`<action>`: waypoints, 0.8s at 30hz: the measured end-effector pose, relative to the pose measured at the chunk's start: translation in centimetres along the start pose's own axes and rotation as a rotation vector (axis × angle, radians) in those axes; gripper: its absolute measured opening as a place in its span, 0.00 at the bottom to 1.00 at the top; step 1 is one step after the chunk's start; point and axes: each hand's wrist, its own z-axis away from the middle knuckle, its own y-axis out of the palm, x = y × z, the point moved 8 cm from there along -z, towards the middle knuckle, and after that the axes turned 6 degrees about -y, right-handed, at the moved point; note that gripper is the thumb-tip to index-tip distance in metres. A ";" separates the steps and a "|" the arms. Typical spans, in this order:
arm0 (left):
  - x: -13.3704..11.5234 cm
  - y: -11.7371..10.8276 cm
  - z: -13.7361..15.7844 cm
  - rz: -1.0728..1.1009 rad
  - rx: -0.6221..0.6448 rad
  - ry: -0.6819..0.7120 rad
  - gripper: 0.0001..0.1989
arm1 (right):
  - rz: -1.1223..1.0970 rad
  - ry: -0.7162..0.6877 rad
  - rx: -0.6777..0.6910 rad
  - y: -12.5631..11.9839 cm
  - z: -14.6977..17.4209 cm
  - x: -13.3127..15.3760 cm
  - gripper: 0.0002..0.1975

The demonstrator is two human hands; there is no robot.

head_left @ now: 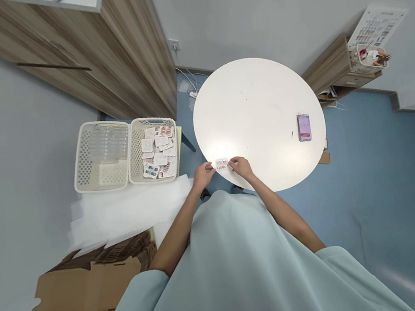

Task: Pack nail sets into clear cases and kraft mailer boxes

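Observation:
A small flat pack (222,163) with two rows of pinkish pieces is held level at the near left edge of the round white table. My left hand (203,174) has its thumb and fingertips at the pack's left edge. On the opposite side, my right hand (241,166) pinches the right edge between thumb and fingers. What the pink pieces are is too small to make out. To the left, a white perforated basket (131,166) holds many similar small packs (159,152), mostly showing white backs; one shows green pieces.
On the white table (252,92), a purple box or stack (304,127) lies at the right. Another basket (78,168) holds clear plastic trays (108,143). White sheets (130,210) and folded cardboard boxes (91,290) are at the lower left. A wooden cabinet (130,48) stands behind.

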 end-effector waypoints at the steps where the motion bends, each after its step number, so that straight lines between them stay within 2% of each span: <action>1: 0.1 -0.5 0.1 0.007 -0.001 0.007 0.19 | -0.004 -0.014 0.001 0.0 0.2 0.3 0.10; 7: 1.0 -5.5 1.6 0.096 -0.047 0.070 0.18 | -0.048 -0.126 -0.005 0.3 1.9 4.7 0.09; 14: 2.9 -15.3 3.0 0.245 -0.199 0.175 0.19 | -0.016 -0.247 -0.010 2.0 3.0 12.4 0.11; 19: 6.5 -23.5 2.8 0.245 -0.383 0.152 0.18 | 0.013 -0.295 0.022 4.2 3.0 17.4 0.11; 24: 11.0 -29.9 1.4 0.109 -0.547 0.058 0.18 | 0.037 -0.336 0.048 6.3 3.3 21.1 0.13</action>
